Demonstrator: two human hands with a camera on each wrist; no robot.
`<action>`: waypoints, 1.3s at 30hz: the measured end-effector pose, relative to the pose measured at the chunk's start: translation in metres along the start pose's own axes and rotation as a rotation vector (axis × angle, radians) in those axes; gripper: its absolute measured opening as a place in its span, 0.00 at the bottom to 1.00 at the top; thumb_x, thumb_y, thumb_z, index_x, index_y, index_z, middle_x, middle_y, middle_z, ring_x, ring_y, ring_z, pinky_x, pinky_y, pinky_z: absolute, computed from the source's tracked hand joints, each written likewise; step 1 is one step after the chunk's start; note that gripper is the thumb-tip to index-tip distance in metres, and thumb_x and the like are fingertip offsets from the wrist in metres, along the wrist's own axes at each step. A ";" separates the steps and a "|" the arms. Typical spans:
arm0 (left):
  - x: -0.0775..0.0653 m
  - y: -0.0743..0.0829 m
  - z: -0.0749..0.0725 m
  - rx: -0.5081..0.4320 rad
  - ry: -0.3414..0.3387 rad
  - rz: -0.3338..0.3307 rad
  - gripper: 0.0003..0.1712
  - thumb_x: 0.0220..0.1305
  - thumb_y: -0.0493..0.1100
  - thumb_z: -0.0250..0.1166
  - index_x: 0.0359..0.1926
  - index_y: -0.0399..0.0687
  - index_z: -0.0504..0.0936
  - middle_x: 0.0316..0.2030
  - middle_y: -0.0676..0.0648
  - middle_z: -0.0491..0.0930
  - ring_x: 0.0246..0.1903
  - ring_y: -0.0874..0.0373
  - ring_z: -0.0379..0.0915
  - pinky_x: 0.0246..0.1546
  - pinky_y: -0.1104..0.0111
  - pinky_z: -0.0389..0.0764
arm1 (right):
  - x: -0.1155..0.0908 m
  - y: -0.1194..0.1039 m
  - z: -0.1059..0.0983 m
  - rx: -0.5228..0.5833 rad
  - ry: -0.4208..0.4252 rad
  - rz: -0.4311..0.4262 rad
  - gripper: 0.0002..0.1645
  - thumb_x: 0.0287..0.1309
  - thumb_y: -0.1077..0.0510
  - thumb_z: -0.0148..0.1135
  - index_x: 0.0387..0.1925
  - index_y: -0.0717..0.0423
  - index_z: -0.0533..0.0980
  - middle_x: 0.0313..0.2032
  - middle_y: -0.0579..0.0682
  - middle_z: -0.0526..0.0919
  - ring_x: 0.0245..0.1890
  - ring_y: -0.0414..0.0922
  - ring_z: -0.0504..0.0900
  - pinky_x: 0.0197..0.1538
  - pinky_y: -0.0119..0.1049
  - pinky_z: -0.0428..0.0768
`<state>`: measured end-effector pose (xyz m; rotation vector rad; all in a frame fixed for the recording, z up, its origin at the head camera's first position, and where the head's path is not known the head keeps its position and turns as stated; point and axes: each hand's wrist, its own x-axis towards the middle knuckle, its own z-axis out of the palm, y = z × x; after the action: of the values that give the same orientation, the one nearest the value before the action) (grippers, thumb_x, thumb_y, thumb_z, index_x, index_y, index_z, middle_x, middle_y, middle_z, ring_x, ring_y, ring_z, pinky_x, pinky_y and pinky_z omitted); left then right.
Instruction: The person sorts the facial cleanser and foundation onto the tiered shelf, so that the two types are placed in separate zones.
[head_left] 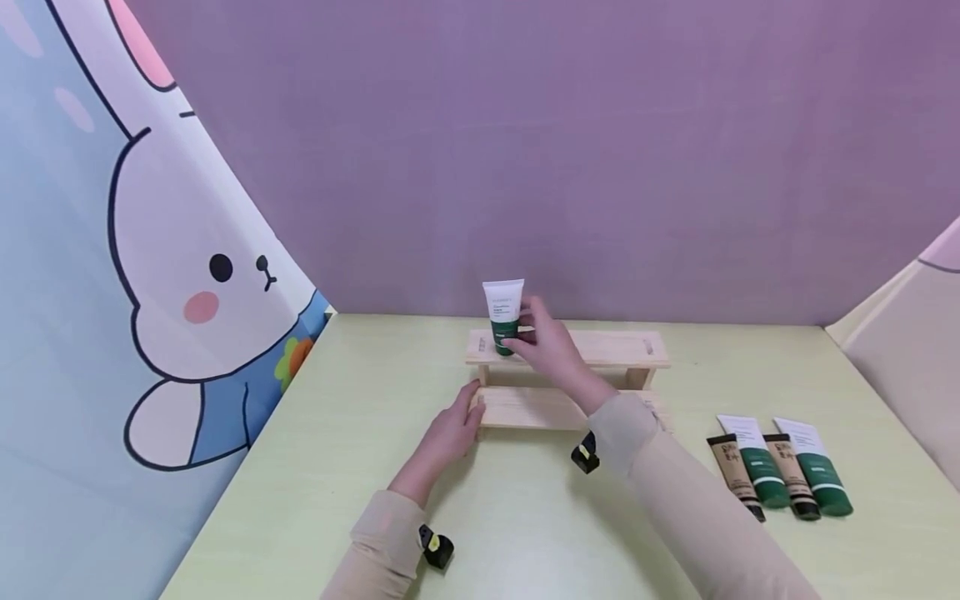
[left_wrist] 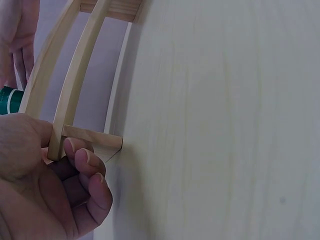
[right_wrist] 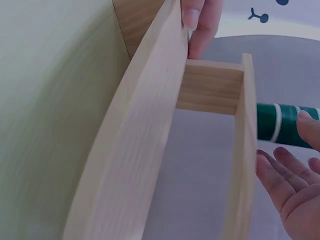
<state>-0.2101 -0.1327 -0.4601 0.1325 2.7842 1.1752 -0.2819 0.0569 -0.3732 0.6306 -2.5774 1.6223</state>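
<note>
A white-and-green squeeze tube (head_left: 504,312) stands upright, cap down, at the left end of the upper board of a two-step wooden rack (head_left: 607,347). My right hand (head_left: 551,346) holds it from the right side, thumb across its green lower part. Seen from the right wrist, the tube's green end (right_wrist: 280,122) meets the board, and the lower fingers (right_wrist: 287,182) spread loosely beside it. My left hand (head_left: 450,425) grips the left end of the rack's lower board (head_left: 532,407). In the left wrist view its thumb and curled fingers (left_wrist: 92,175) close around that end.
To the right on the pale green table (head_left: 510,525) lie two larger white-and-green tubes (head_left: 813,467) and two smaller tan tubes with black caps (head_left: 793,475), side by side. A purple backdrop (head_left: 562,167) rises behind the rack; a cartoon-rabbit cloth (head_left: 202,333) hangs at the left.
</note>
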 end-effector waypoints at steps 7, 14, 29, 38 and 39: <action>-0.001 -0.002 -0.002 -0.002 -0.002 0.008 0.30 0.77 0.53 0.45 0.75 0.56 0.53 0.41 0.40 0.80 0.41 0.47 0.76 0.48 0.49 0.74 | -0.030 0.005 -0.027 -0.098 0.034 -0.084 0.32 0.62 0.58 0.66 0.64 0.58 0.63 0.52 0.59 0.79 0.49 0.54 0.82 0.52 0.44 0.79; -0.005 -0.011 -0.012 -0.010 0.023 0.009 0.30 0.77 0.52 0.45 0.75 0.54 0.54 0.41 0.38 0.80 0.32 0.49 0.77 0.42 0.51 0.75 | -0.061 0.011 -0.045 -0.153 -0.003 -0.140 0.22 0.62 0.59 0.66 0.56 0.60 0.73 0.51 0.57 0.81 0.46 0.51 0.83 0.50 0.42 0.80; -0.014 -0.017 -0.018 -0.067 0.008 -0.017 0.29 0.78 0.51 0.46 0.75 0.57 0.53 0.30 0.41 0.78 0.18 0.56 0.70 0.22 0.62 0.72 | -0.145 0.053 -0.124 -0.375 0.073 0.003 0.15 0.69 0.57 0.57 0.54 0.58 0.77 0.48 0.59 0.82 0.42 0.55 0.84 0.41 0.46 0.82; -0.013 -0.017 -0.017 -0.086 -0.001 -0.018 0.29 0.78 0.51 0.45 0.75 0.58 0.53 0.26 0.44 0.76 0.15 0.56 0.68 0.19 0.63 0.71 | -0.189 0.082 -0.158 -0.586 0.112 0.135 0.17 0.60 0.64 0.64 0.50 0.66 0.77 0.42 0.63 0.84 0.35 0.56 0.85 0.34 0.48 0.80; -0.013 -0.017 -0.017 -0.089 -0.001 -0.019 0.29 0.78 0.51 0.45 0.75 0.58 0.53 0.26 0.44 0.76 0.15 0.56 0.68 0.19 0.63 0.71 | -0.192 0.084 -0.161 -0.608 0.114 0.156 0.17 0.59 0.64 0.64 0.49 0.67 0.77 0.40 0.64 0.84 0.34 0.57 0.85 0.35 0.51 0.79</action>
<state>-0.2000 -0.1581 -0.4591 0.0981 2.7200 1.2912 -0.1650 0.2898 -0.4178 0.2841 -2.8602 0.7776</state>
